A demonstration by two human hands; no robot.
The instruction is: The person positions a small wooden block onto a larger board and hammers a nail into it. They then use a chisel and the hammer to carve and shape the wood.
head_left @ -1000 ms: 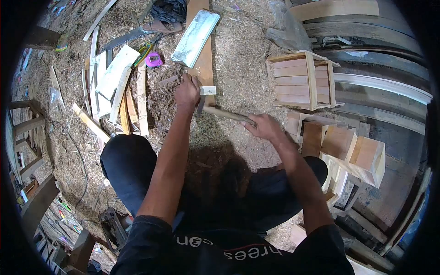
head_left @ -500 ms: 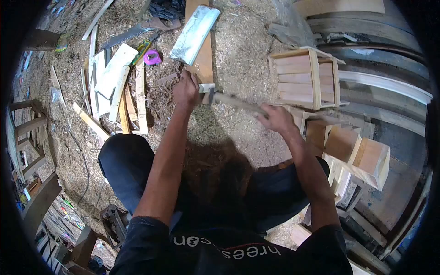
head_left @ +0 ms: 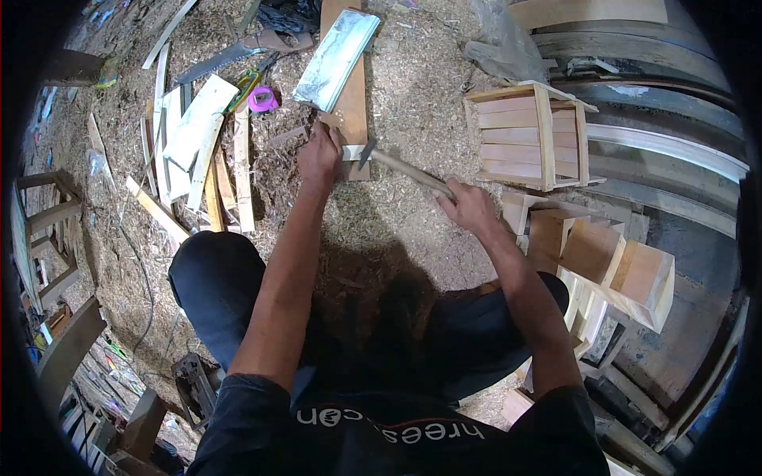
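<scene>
We locate the small pale wood block (head_left: 355,151) on the brown plank (head_left: 352,111), over the sawdust-covered floor (head_left: 413,87). Our left hand (head_left: 320,155) pinches the block. Our right hand (head_left: 468,208) is clamped around the hammer (head_left: 397,166) by its wooden handle, its dark head at the block. A slatted crate (head_left: 528,136) stands nearby.

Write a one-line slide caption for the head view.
Right hand holds a hammer at a small wood block steadied by the left hand.

Left hand (head_left: 320,152) steadies small wood piece (head_left: 355,152) on long plank (head_left: 350,95). Right hand (head_left: 470,208) grips hammer (head_left: 401,166), head at wood piece. Slatted wooden crate (head_left: 530,136) near, on sawdust floor (head_left: 413,95).
</scene>
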